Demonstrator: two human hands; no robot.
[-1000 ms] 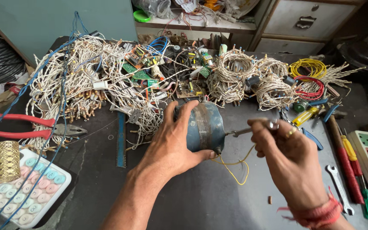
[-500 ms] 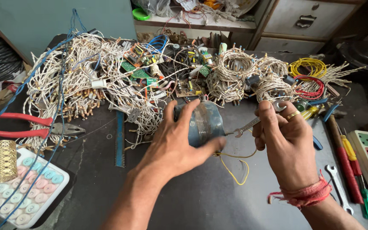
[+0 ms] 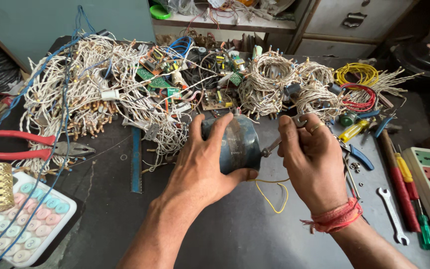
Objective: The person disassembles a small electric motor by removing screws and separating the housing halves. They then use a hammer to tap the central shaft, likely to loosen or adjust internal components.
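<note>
— left hand (image 3: 202,172)? wrapped round the small motor (image 3: 235,144), held above the bench (image 3: 235,234), just in front of the wire pile (image 3: 100,94).
— right hand (image 3: 314,159)? closed on a spanner (image 3: 279,143), probably, at the shaft end; long axis lay left-right, pointing right.

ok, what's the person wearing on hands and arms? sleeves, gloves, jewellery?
No gloves and no sleeves in view: both forearms are bare. The left hand wears nothing visible. The right hand has a thin metal ring on one finger and a red-orange thread band, wound several times, around the wrist. No watch shows.
</note>
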